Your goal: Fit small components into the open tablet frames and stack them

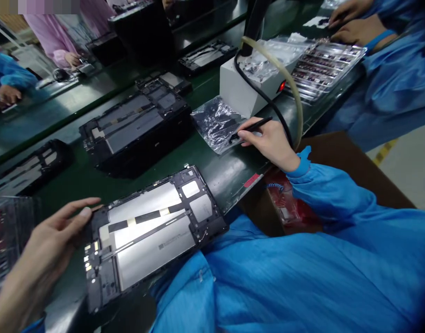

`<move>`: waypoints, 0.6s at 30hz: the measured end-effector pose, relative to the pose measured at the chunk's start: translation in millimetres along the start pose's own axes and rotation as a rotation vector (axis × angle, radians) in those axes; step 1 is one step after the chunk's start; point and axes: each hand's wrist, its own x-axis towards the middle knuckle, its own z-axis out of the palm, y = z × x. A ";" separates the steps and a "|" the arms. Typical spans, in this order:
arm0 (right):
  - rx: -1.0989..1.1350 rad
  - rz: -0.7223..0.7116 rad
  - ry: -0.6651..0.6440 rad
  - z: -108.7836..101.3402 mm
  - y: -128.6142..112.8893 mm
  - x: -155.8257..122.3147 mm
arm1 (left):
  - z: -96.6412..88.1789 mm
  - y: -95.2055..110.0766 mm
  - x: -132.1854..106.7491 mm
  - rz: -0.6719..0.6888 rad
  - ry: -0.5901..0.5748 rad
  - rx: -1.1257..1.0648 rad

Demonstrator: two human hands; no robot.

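Observation:
An opened tablet housing [153,252] with silver battery cells and a black ribbon cable lies in front of me, near the bench edge. My left hand [56,236] is at its far left corner. The thumb and fingers there are stretched out, with the fingertips at the housing's edge; whether they press on it I cannot tell. My right hand [267,141] pinches a slim black pen-like tool [252,127]. The tool's tip is down at a clear plastic bag [219,122], and small dark things show through the film.
A stack of tablet housings [136,125] stands beyond mine. A white box [243,85] with a red-lit switch has a hose [292,78] and black cable beside it. A tray of small parts [326,69] lies near a co-worker's hands [358,34]. Other people work across the bench.

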 end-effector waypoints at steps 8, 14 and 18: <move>0.014 -0.034 -0.018 1.7 0.1 -2.4 | 10.5 -0.1 -7.7 0.072 0.193 0.262; 0.003 -0.057 -0.046 3.9 0.6 -1.0 | 9.5 -2.7 -6.2 0.156 0.197 0.393; -0.020 -0.125 -0.089 3.7 0.1 -0.5 | 12.8 -3.3 -8.1 0.135 0.154 0.328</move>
